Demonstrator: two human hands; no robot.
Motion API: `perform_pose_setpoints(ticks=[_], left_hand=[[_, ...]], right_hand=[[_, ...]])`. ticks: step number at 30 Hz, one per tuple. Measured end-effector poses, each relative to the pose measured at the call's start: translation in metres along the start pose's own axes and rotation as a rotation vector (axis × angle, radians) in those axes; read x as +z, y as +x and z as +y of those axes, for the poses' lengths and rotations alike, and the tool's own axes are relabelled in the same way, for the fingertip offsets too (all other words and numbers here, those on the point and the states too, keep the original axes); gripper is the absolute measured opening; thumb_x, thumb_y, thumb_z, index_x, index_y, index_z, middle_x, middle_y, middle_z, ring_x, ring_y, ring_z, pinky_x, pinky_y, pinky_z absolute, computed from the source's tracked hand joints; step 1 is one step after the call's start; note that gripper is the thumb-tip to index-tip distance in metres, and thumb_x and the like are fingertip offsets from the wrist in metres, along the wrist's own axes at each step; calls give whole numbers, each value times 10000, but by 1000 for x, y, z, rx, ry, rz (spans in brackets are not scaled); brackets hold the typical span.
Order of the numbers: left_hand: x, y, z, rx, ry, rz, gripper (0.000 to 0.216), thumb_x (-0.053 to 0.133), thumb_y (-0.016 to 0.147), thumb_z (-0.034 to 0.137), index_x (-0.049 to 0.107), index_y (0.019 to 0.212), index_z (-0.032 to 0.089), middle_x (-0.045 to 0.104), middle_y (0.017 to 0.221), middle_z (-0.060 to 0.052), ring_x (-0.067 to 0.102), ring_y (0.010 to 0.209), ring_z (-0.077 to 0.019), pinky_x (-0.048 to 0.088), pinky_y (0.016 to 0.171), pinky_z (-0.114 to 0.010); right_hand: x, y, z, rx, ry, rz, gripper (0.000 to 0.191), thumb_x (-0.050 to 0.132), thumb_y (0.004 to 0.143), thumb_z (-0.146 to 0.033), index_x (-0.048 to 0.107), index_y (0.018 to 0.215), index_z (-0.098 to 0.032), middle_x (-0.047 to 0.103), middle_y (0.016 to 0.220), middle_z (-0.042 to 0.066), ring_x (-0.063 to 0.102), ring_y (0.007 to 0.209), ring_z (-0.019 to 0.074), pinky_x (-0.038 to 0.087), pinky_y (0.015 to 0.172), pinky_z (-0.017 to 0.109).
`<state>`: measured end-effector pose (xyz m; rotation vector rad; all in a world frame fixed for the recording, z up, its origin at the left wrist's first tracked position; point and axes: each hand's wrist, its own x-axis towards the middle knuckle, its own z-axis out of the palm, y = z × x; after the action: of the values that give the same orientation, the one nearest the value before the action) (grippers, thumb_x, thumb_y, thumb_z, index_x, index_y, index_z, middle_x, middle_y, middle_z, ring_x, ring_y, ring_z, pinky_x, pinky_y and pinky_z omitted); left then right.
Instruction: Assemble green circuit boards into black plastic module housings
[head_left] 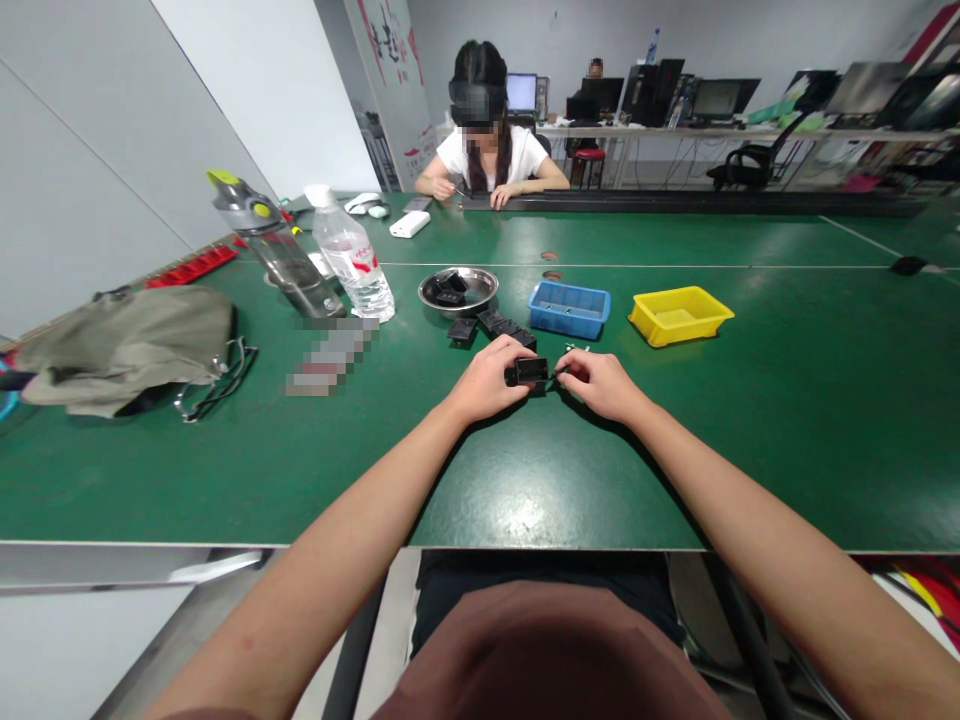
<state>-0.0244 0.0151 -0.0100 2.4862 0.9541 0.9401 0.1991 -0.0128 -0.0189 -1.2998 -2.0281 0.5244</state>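
Observation:
My left hand [491,379] is closed around a small black plastic box [532,370], held just above the green table with its hollow side toward me. Close to the box's right side, my right hand [598,384] pinches a thin dark piece [559,373] too small to name. Beyond my hands lie several black plastic pieces [506,327] in a row, with another black piece [463,331] to their left. A few small pale bits [577,349] lie just past my right fingers.
A steel bowl [487,296] with black parts, a blue divided tray [570,309] and a yellow bin [679,316] stand beyond my hands. Leftward are a water bottle [356,265], a grey sports bottle [289,265] and a cloth bag [142,345]. A person [487,150] sits across the table [300,480].

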Motion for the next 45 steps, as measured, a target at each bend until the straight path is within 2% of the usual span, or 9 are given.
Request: perform_pose_setpoints(ticks=[11, 18, 27, 34, 41, 45], left_hand=[[-1, 0, 1, -2, -1, -11, 287, 705, 754, 156, 665, 1037, 177, 618, 1007, -42, 603, 925, -183, 518, 833, -302], [0, 0, 0, 9, -2, -16, 276, 704, 755, 159, 665, 1028, 173, 620, 986, -42, 602, 909, -186, 515, 827, -307], [1, 0, 0, 18, -14, -17, 259, 700, 756, 162, 659, 1011, 178, 624, 971, -40, 609, 906, -189, 514, 827, -309], [1, 0, 0, 21, -8, -13, 264, 704, 753, 162, 661, 1013, 178, 625, 960, -37, 604, 881, -183, 511, 824, -311], [1, 0, -1, 29, -8, -13, 263, 711, 757, 173, 662, 1015, 173, 620, 951, -34, 601, 873, -181, 508, 817, -307], [1, 0, 0, 34, -7, -18, 262, 710, 752, 163, 663, 1010, 168, 614, 932, -30, 599, 859, -179, 503, 800, -301]], right_hand=[[0, 0, 1, -3, 17, 0, 126, 594, 831, -251, 693, 877, -187, 638, 649, -14, 545, 591, 141, 396, 643, 259], [1, 1, 3, -11, 22, 12, 112, 613, 731, -171, 665, 827, -198, 638, 660, -28, 528, 570, 126, 401, 631, 246], [0, 0, 0, 7, 34, 46, 124, 601, 823, -317, 636, 844, -200, 586, 615, -34, 510, 567, 138, 373, 611, 260], [0, 0, -1, 7, 63, 25, 155, 669, 777, -347, 611, 818, -209, 600, 609, -46, 498, 541, 125, 384, 600, 253], [0, -1, -3, -9, 65, 18, 119, 652, 762, -314, 617, 790, -204, 611, 621, -38, 501, 536, 121, 397, 602, 250], [-1, 0, -3, -16, 44, 34, 54, 593, 739, -217, 635, 769, -199, 626, 641, -24, 519, 564, 130, 402, 621, 252]])
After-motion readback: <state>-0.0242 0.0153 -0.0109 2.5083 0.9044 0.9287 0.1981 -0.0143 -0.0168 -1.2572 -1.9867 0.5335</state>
